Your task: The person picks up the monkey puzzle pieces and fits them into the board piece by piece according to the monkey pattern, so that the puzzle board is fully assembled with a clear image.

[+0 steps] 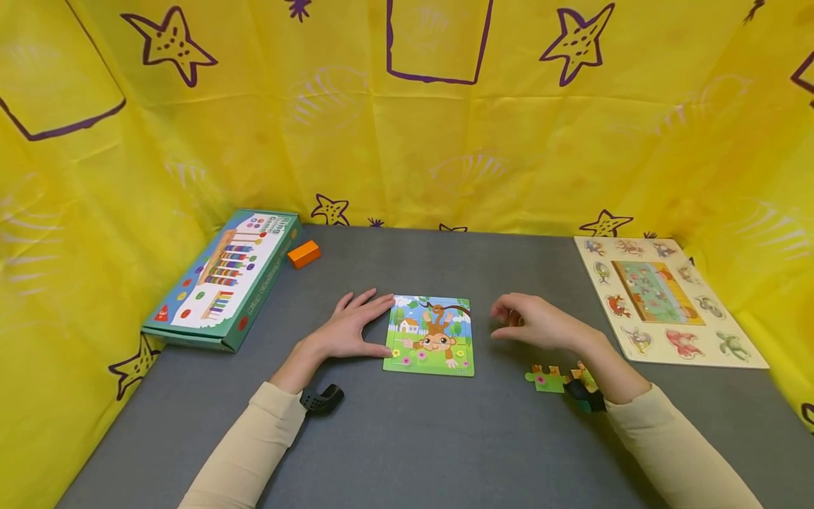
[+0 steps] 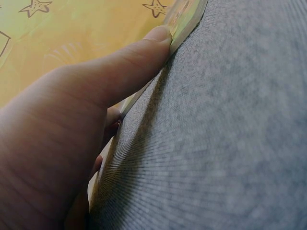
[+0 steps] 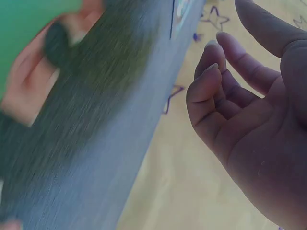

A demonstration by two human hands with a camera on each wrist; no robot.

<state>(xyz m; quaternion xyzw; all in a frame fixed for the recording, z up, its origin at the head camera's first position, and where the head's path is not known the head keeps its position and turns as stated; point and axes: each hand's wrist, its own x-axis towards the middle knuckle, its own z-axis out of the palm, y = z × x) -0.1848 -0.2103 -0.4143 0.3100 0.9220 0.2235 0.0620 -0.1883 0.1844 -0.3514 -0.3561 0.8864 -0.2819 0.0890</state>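
A square jigsaw puzzle (image 1: 439, 332) with a monkey hanging from a branch lies flat on the grey table. At its left side rests my left hand (image 1: 352, 329), fingers spread, with thumb and fingertips touching the edge. The left wrist view shows the left thumb (image 2: 139, 52) against the puzzle's rim (image 2: 189, 31). To the right of the puzzle and apart from it hovers my right hand (image 1: 534, 322), its fingers loosely bent around nothing. Loose jigsaw pieces (image 1: 548, 380) lie beneath the right wrist, partly hidden by it and its black wrist camera (image 1: 584, 396).
A green ring game box (image 1: 235, 276) lies at the left, with an orange block (image 1: 304, 254) beside it. At the right is a wooden board (image 1: 706, 346) with sea animal figures. Yellow patterned cloth (image 1: 394, 148) surrounds the table's back and sides.
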